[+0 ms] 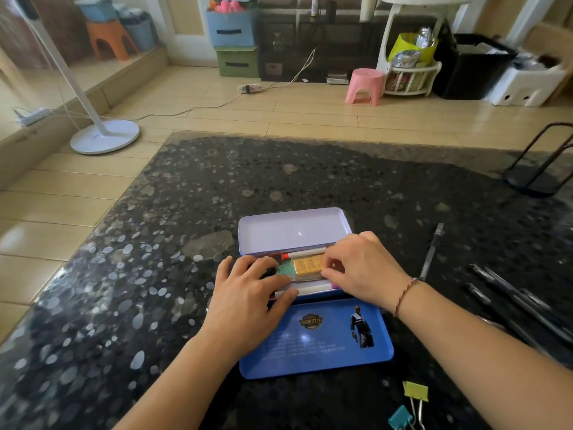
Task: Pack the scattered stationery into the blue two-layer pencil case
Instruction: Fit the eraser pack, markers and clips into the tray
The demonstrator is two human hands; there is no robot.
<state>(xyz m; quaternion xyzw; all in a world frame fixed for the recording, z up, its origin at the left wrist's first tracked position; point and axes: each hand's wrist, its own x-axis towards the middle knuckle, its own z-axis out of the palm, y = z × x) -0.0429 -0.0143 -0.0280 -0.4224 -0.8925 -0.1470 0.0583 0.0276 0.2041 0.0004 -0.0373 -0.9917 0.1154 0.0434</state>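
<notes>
The blue pencil case point(313, 339) is seen open mid-surface point(186, 212), well inside every edge. The left hand point(251, 293) is spread flat on its left end; a yellow eraser point(308, 264) is pinched by the right hand point(359, 268). Pens point(508, 293) and clips point(414, 398) lie right.

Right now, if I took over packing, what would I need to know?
Left hand: resting flat on the pencil case, holding nothing I can see.
Right hand: fingertips on the yellow erasers in the case.
Done: two white markers and the erasers are inside.
Left: the pens and grey pen to the right, and two binder clips near the front edge of the table.
</notes>
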